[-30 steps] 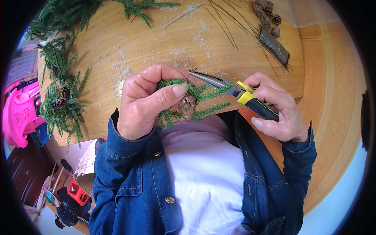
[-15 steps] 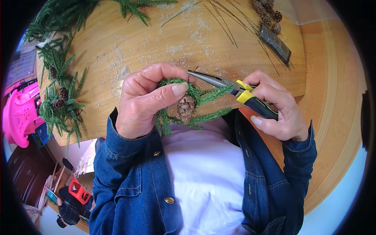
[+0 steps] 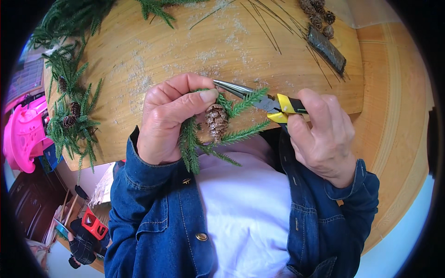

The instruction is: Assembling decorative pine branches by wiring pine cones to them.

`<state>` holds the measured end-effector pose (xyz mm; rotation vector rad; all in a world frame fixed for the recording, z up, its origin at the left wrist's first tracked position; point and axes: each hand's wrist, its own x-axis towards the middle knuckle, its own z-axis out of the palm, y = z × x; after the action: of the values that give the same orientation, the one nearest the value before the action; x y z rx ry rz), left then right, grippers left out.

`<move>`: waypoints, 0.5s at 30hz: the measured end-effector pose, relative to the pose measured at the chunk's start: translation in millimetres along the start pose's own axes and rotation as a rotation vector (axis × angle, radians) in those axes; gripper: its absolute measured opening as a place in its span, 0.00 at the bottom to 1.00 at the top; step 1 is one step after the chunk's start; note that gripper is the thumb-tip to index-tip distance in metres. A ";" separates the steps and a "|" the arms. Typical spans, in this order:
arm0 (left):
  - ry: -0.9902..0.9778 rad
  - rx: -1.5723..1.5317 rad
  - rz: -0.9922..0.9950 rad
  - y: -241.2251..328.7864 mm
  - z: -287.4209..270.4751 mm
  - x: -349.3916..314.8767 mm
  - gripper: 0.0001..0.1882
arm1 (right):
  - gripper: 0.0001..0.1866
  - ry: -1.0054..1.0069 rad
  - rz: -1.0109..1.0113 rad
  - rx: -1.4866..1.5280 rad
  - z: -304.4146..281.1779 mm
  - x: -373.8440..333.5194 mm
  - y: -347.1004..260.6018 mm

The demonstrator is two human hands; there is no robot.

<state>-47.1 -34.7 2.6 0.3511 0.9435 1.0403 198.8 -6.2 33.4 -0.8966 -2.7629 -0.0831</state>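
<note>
My left hand point(image 3: 169, 113) pinches an artificial pine sprig point(image 3: 187, 143) between thumb and forefinger, its green tips spreading right and down. Against the sprig, just below my thumb, hangs a brown pine cone point(image 3: 216, 123). My right hand point(image 3: 322, 134) is wrapped round the yellow and black handles of long-nose pliers point(image 3: 266, 103). The pliers point left, and their tips lie beside my left fingertips at the top of the sprig. Whether the jaws grip a wire there is too small to tell.
On the wooden table point(image 3: 176, 51) lie whitish crumbs and thin dark wires point(image 3: 264, 23). Several pine cones point(image 3: 317, 14) and a dark wrapped bundle point(image 3: 327, 48) sit at the far right. Green garland point(image 3: 69, 74) runs along the left. A pink plastic chair point(image 3: 28, 134) stands beyond; a person point(image 3: 85, 241) is at lower left.
The plier tips have moved slightly left toward my left fingertips. My right hand has turned, its back now showing more, and the sprig with its cone has shifted slightly left.
</note>
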 end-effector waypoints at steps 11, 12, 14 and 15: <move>0.012 0.012 0.107 -4.4 -12.8 0.1 0.08 | 0.14 -0.105 0.180 0.505 -16.3 -2.1 15.5; -0.016 0.017 0.103 -4.4 -10.8 0.1 0.08 | 0.15 -0.093 0.218 0.614 -13.7 -4.5 17.9; -0.070 0.028 0.096 -5.1 -7.0 -0.4 0.09 | 0.16 -0.080 0.255 0.724 -9.3 -5.6 19.6; -0.069 0.029 0.096 -5.7 -5.7 -0.7 0.09 | 0.15 -0.095 0.242 0.771 -7.1 -4.6 19.7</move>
<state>-48.5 -39.1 -4.1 0.4577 0.8880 1.0963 215.3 6.3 38.7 -0.9869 -2.3905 1.0039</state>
